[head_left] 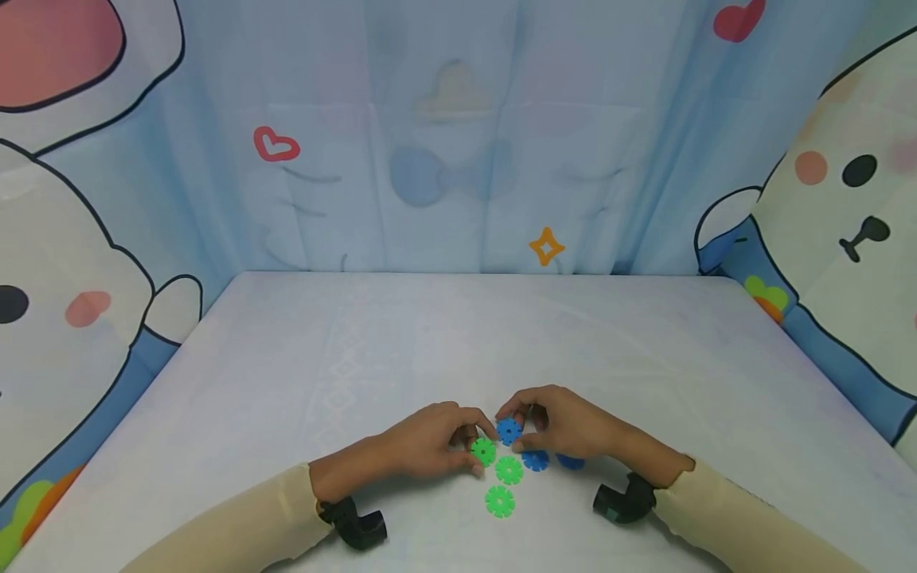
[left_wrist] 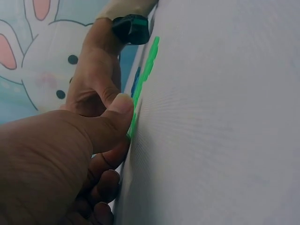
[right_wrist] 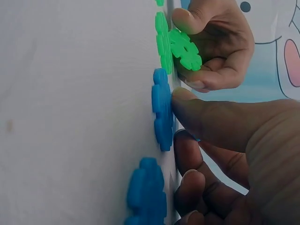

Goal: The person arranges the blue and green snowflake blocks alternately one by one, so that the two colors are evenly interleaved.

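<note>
Between the thumb and fingers of my left hand [head_left: 433, 438] is a green notched disc [head_left: 483, 452], tilted up in the right wrist view. My right hand [head_left: 573, 423] pinches a blue notched disc [head_left: 509, 430] close beside it; this disc is mostly hidden behind the thumb in the right wrist view. Just below the hands a second green disc [head_left: 509, 469] lies flat, with a third green disc [head_left: 500, 501] nearer me. A blue disc [head_left: 535, 461] lies under the right fingers, and another blue disc [head_left: 571, 461] is partly covered by the right hand.
All of this is on a white-covered table [head_left: 401, 342]. A light blue curtain [head_left: 458, 191] with cartoon animals hangs behind it and at both sides. Black wrist cameras [head_left: 358, 525] are strapped by both beige sleeves [head_left: 243, 517].
</note>
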